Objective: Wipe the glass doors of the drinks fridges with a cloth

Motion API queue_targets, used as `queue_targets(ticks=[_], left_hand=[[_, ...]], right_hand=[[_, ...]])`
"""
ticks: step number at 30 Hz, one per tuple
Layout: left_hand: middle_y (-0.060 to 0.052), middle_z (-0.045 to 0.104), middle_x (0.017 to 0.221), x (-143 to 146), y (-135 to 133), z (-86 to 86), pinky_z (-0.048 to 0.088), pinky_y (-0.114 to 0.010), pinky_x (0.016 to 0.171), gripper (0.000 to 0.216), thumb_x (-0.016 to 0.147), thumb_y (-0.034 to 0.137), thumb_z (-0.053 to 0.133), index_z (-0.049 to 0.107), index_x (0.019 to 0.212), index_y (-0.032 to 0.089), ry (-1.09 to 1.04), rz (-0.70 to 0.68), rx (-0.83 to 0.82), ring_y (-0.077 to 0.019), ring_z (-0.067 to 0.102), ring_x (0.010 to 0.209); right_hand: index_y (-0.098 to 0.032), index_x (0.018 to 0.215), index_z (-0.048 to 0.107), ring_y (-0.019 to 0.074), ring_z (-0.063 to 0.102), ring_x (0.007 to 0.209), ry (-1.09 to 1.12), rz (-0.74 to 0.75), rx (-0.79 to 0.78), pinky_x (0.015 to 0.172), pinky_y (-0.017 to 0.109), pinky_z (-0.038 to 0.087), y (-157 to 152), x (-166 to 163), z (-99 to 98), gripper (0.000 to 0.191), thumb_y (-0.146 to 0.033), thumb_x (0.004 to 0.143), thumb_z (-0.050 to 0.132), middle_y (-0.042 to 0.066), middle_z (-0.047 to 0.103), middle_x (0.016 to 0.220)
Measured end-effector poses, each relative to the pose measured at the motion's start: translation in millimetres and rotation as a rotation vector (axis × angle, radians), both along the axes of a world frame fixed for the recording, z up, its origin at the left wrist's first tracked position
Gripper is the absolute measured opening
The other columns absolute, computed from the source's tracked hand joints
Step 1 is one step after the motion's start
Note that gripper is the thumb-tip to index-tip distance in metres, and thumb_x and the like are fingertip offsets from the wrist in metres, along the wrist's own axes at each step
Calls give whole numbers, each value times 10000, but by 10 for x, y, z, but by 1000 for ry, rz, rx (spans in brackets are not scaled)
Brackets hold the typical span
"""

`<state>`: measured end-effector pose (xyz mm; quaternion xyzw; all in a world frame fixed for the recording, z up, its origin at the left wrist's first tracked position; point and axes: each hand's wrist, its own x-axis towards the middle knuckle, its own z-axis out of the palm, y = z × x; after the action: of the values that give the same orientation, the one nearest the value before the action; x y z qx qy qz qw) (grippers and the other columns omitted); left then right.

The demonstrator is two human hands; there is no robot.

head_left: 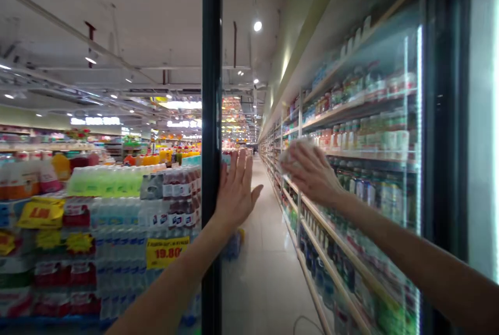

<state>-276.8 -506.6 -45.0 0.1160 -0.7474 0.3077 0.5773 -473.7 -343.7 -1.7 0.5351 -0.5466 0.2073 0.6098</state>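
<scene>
The left hand (236, 189) lies open on the glass (268, 272) beside the door's dark frame (211, 91), fingers up and thumb out to the right. The right hand (314, 176) grips a white cloth (287, 162) under its fingers (both are blurred), the cloth against the glass, right of the left hand. Shelves (354, 101) of bottles show in the pane; packed drinks (128, 241) stand left of the frame.

The cloth (287, 161) is whitish, the door frame (211, 117) black, and the price sign (166, 253) yellow (its figures red).
</scene>
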Motion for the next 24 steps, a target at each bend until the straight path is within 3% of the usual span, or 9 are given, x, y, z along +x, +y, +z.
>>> queue_targets(ticks=[3, 5, 7, 10, 12, 16, 17, 21, 24], left_hand=[[-195, 207, 1487, -55, -61, 5, 162, -507, 1107, 651, 891, 393, 400, 172, 1418, 85, -6, -48, 11, -283, 47, 1403], [-198, 188, 1492, -75, -98, 24, 134, -518, 1111, 665, 890, 413, 394, 159, 1423, 92, -16, -86, 28, -282, 39, 1404], [-187, 167, 1501, -71, -136, 54, 112, -530, 1112, 668, 893, 424, 377, 137, 1431, 110, -25, -116, 52, -281, 34, 1404], [-157, 144, 1514, -53, -175, 46, 101, -533, 1114, 666, 892, 433, 374, 122, 1440, 150, -39, -140, 81, -281, 50, 1404], [-144, 147, 1516, -72, -158, -62, 95, -522, 1118, 658, 893, 413, 385, 118, 1442, 168, -28, -140, 85, -276, 57, 1405], [-150, 128, 1516, -215, 15, -531, 80, -518, 1117, 714, 875, 356, 446, 65, 1448, 169, 1, -125, 76, -272, 37, 1406], [-154, 121, 1516, -256, 69, -656, 82, -515, 1117, 736, 866, 352, 465, 56, 1448, 163, 0, -123, 74, -272, 37, 1406], [-141, 171, 1504, -349, 196, -954, 107, -475, 1125, 751, 842, 336, 513, 102, 1445, 158, -1, -100, 43, -249, 88, 1405], [-153, 194, 1493, -362, 209, -972, 115, -485, 1122, 761, 832, 334, 525, 115, 1442, 139, 3, -91, 24, -257, 98, 1403]], right_hand=[[-129, 1286, 498, 287, 157, 1377, -406, -119, -416, 1061, 543, 183, 266, -335, -40, 470, -375, 927, 323, 159, 231, 1475], [-83, 1317, 452, 306, 85, 1389, -471, -140, -538, 1063, 546, 172, 272, -370, -177, 496, -351, 933, 288, 187, 165, 1488], [-193, 1278, 508, 260, 75, 1399, -294, -73, -386, 1094, 494, 172, 118, -206, -441, 412, -316, 920, 347, 89, 205, 1497], [-354, 1246, 509, 214, 152, 1392, -32, 9, 22, 1117, 481, 161, -89, 38, -835, 387, -287, 869, 451, -27, 282, 1475], [-357, 1271, 482, 232, 169, 1388, -132, -20, -83, 1107, 517, 163, -53, -8, -936, 413, -278, 867, 447, -18, 273, 1480], [-237, 1342, 422, 285, 122, 1395, -446, -83, -600, 1078, 558, 199, 109, -212, -905, 448, -262, 899, 363, 76, 196, 1504], [-228, 1341, 424, 281, 117, 1397, -422, -71, -574, 1084, 545, 204, 99, -189, -926, 449, -260, 897, 365, 80, 195, 1504], [-331, 1300, 455, 238, 174, 1389, -141, -19, -90, 1114, 500, 191, 21, -56, -1173, 445, -252, 863, 440, -4, 274, 1479], [-308, 1332, 422, 277, 176, 1386, -270, -69, -390, 1078, 563, 219, 118, -215, -1265, 472, -233, 865, 430, 32, 248, 1490]])
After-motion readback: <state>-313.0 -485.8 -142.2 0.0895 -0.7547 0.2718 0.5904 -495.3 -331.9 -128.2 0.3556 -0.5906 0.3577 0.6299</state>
